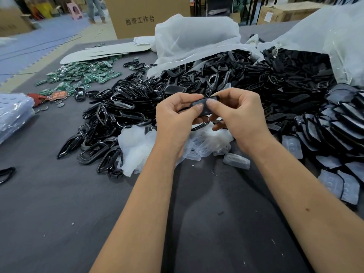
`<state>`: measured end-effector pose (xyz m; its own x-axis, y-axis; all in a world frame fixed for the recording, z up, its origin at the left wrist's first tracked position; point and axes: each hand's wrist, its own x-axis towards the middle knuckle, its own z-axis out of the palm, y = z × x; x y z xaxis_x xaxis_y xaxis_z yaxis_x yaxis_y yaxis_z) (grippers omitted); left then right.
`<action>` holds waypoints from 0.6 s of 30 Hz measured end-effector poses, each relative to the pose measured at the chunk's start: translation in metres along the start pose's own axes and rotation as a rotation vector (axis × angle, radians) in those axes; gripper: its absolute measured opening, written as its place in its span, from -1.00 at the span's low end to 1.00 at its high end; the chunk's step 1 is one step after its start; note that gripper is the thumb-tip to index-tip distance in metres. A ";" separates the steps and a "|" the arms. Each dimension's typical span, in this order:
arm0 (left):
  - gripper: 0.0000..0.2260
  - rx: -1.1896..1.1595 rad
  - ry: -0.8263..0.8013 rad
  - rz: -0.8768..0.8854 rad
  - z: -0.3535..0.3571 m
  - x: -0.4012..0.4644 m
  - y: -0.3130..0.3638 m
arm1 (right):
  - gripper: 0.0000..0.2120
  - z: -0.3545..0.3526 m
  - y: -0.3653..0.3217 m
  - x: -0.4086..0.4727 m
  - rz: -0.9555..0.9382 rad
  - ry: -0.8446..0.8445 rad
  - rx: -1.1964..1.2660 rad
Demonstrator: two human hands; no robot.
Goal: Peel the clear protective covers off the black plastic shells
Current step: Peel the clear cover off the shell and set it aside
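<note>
Both hands hold one black plastic shell [204, 105] above the dark table [59, 213]. My left hand [175, 121] grips its left end, thumb pressed on the top face. My right hand [238, 113] pinches the right end, thumb on top beside the left thumb. A second black frame piece [200, 126] hangs under the fingers. Below the hands lies a heap of clear covers [204, 146]. A big pile of black shells [197, 83] spreads behind the hands.
Covered black shells [338, 134] lie stacked at the right. Green circuit boards [82, 75] lie at the far left, white plastic bags [197, 36] and a cardboard box [141, 14] behind. Black frames [102, 146] lie left of the covers. Bagged clear parts [13, 113] sit at the left edge.
</note>
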<state>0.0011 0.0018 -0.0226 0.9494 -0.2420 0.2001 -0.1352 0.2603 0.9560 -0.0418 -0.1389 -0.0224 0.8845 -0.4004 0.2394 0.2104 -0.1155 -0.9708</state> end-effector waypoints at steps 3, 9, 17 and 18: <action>-0.83 0.012 -0.016 0.004 -0.001 0.000 0.000 | -0.95 -0.002 0.001 0.000 -0.025 -0.013 -0.064; -0.82 0.020 -0.053 -0.014 -0.004 0.001 0.003 | -0.87 -0.010 -0.002 0.006 0.001 -0.042 -0.087; -0.79 -0.093 -0.059 -0.139 -0.007 0.001 0.007 | -0.92 -0.009 0.000 0.004 -0.129 -0.036 -0.130; -0.79 -0.110 -0.048 -0.156 -0.007 0.001 0.007 | -0.90 -0.010 0.000 0.003 -0.173 -0.032 -0.175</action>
<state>0.0025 0.0099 -0.0169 0.9413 -0.3313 0.0641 0.0468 0.3163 0.9475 -0.0428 -0.1493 -0.0216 0.8547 -0.3327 0.3986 0.2873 -0.3364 -0.8968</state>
